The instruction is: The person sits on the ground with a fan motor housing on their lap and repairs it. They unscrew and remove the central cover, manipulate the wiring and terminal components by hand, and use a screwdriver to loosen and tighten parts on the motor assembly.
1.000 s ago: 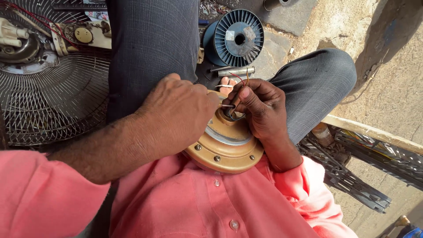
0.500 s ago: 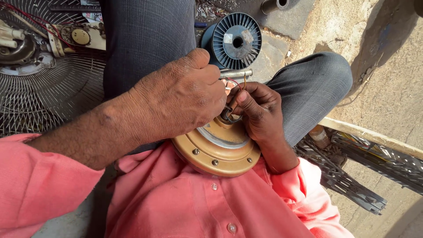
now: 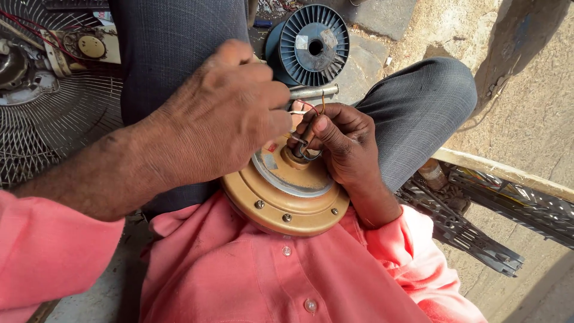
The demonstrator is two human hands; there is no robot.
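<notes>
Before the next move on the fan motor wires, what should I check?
1. Gold motor housing rests steady in the lap: ok.
2. Right hand pinches the wires at the hub: ok.
3. Left hand is at the metal shaft; its grip is hidden: cannot tell.
4. Wire ends free of the shaft: cannot tell.
5. Blue wire spool lies apart from both hands: ok.

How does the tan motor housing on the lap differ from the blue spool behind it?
The tan motor housing rests in the person's lap, touched by the right hand; the blue spool lies untouched on the ground. The housing has a smooth rim with screws; the spool's face is ribbed. Both are round.
</notes>
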